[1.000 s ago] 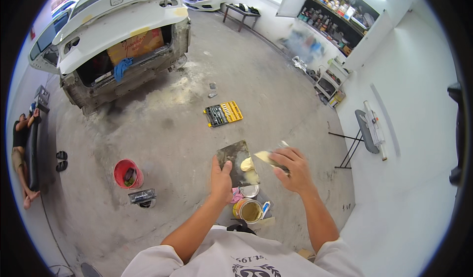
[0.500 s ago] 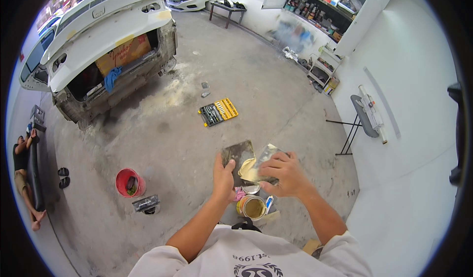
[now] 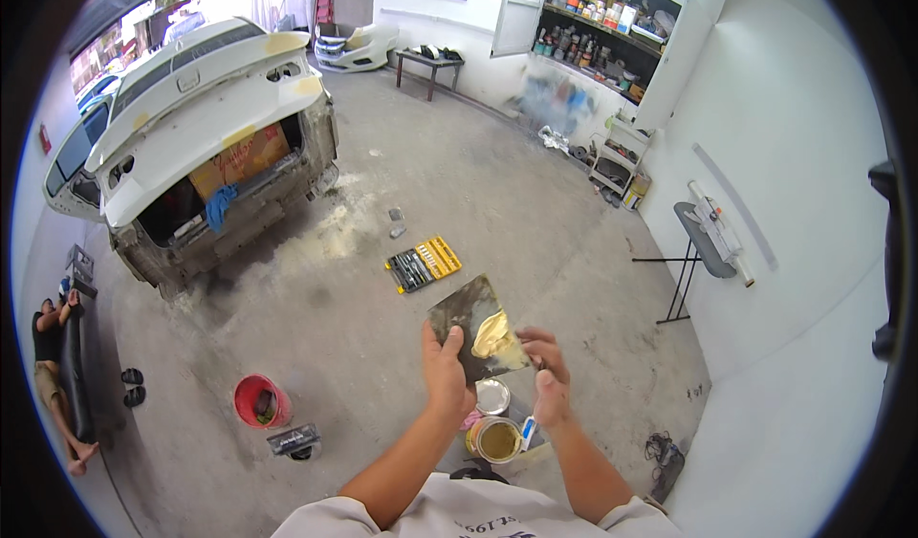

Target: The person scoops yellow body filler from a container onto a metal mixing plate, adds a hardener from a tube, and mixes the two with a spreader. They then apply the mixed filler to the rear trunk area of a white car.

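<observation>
A dark flat board [image 3: 462, 322] is grasped at its left edge by the left hand [image 3: 448, 373], with the thumb laid on top, and a cream-coloured lump of putty [image 3: 494, 335] is carried on its right half. The right hand [image 3: 549, 382] is held at the board's right edge with bent fingers, though whether anything is gripped in them cannot be told. Between the forearms, an open can [image 3: 475, 442] is seen below, beside a round lid [image 3: 492, 397].

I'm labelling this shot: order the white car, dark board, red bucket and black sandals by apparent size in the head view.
1. White car
2. Dark board, helped by nearness
3. Red bucket
4. Black sandals, even together
</observation>
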The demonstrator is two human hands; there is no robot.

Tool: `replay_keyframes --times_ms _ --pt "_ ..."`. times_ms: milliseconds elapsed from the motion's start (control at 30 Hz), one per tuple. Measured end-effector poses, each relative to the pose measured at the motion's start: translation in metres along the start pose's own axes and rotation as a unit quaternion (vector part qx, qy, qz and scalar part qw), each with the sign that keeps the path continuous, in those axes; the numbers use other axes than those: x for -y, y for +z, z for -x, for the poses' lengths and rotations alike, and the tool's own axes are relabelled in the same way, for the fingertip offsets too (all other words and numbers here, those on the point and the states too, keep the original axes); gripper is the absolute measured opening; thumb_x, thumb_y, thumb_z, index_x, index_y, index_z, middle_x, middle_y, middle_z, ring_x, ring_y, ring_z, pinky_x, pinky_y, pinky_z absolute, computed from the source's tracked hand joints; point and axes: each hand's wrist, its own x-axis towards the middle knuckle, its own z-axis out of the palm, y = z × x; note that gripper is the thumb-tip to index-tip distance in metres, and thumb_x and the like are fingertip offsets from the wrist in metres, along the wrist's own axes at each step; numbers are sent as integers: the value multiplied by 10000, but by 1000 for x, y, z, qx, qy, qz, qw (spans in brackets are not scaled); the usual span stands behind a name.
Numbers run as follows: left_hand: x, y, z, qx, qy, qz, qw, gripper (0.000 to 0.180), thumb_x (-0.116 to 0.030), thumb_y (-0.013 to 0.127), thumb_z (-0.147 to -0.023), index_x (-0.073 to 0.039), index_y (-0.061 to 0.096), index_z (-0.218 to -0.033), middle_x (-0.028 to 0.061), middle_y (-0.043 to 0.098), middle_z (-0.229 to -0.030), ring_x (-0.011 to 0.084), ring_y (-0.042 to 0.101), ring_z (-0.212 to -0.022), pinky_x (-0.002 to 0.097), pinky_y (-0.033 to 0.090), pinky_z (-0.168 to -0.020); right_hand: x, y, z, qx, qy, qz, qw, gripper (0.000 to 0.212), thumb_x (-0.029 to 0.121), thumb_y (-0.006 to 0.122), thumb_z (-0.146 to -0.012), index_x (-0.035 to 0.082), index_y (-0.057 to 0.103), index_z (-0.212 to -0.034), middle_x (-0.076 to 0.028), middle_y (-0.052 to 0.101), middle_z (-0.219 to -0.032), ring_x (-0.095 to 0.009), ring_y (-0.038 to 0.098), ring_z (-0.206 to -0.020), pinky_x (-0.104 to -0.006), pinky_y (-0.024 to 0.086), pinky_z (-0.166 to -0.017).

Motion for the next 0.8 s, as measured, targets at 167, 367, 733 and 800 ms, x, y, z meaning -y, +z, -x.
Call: replay_keyframes --times_ms 167,367,733,800 --pt "-11 -8 0 21 47 -88 995 379 -74 464 -1094 -97 445 -1472 107 608 -1367 205 622 -1203 366 539 -1006 17 -55 -43 166 -46 421 891 246 288 743 -810 259 761 -1054 36 686 -1247 -265 589 -1216 -501 411 -991" --pt "-6 4 20 112 296 -400 861 389 -153 484 -1111 -116 502 -1498 149 685 -1261 222 663 -1099 340 503 -952 10 -36 -33 264 -153 442 844 236 338 747 -809 280 767 -1037 71 704 -1199 -215 612 -1200 -566 379 -984" --pt "-12 0 -5 -12 151 -157 976 326 -126 489 -1104 -52 491 -1421 98 631 -1299 214 633 -1114 371 535 -976 -20 3 -14 34 -136 -42 989 441 404 558 -1021 7 679 -1169 -215 631 -1249 -315 587 -1156 -447 461 -1013" --pt "-2 -5 4 -40 35 -33 998 333 -112 496 -1099 -79 483 -1429 79 636 -1302 188 634 -1127 370 568 -943 -44 5 5 62 -46 -15 997 450 388 516 -1039 0 649 -1223 -228 590 -1308 -283 576 -1139 -457 459 -1004"
